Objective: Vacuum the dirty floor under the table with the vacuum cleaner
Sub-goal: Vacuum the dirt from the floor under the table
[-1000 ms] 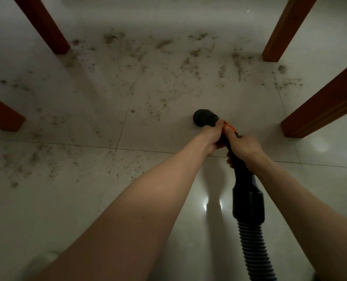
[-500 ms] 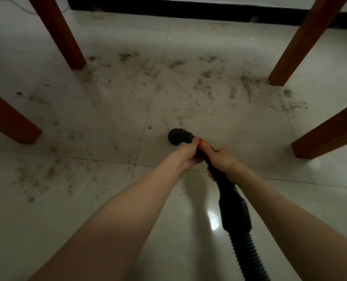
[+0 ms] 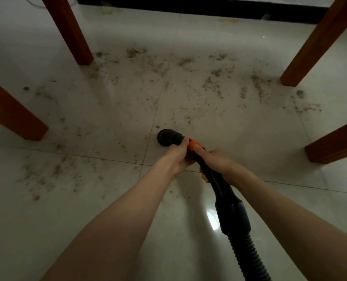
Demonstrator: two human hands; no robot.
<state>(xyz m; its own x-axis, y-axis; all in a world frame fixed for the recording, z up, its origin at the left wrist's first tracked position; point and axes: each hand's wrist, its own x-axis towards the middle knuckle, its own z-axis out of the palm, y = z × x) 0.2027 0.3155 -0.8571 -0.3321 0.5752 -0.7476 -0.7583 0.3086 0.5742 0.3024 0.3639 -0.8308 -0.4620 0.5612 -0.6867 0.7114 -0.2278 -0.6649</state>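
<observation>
Left hand (image 3: pixel 176 157): curled around the black vacuum wand (image 3: pixel 213 179) just behind its nozzle, thumb laid along the top.
Right hand (image 3: pixel 215 163): wrapped around the wand directly behind the left hand, thumb pressed on the orange collar (image 3: pixel 195 146) between the two hands.
Nozzle (image 3: pixel 166 137): a round black mouth, seen just ahead of the left hand and angled down at the tiled floor (image 3: pixel 87 220); whether it touches the tile cannot be told.
Hose (image 3: pixel 247 258): a ribbed black hose is joined to the wand's thick rear cuff, below the right forearm, and runs off the bottom edge.
Dirt (image 3: pixel 215 86): brown crumbs and dust are scattered well ahead of both hands, thickest in a band between the far legs; another patch (image 3: pixel 46 175) lies to the left of the left forearm, and a few specks are seen just beside the nozzle.
Counter legs: four reddish wooden legs are seen around the hands, two far ahead (image 3: pixel 71 31) (image 3: pixel 314 43) and two nearer at the left (image 3: pixel 12 114) and right (image 3: pixel 334 145).
Baseboard (image 3: pixel 188 6): a dark strip is seen beyond the far legs.
</observation>
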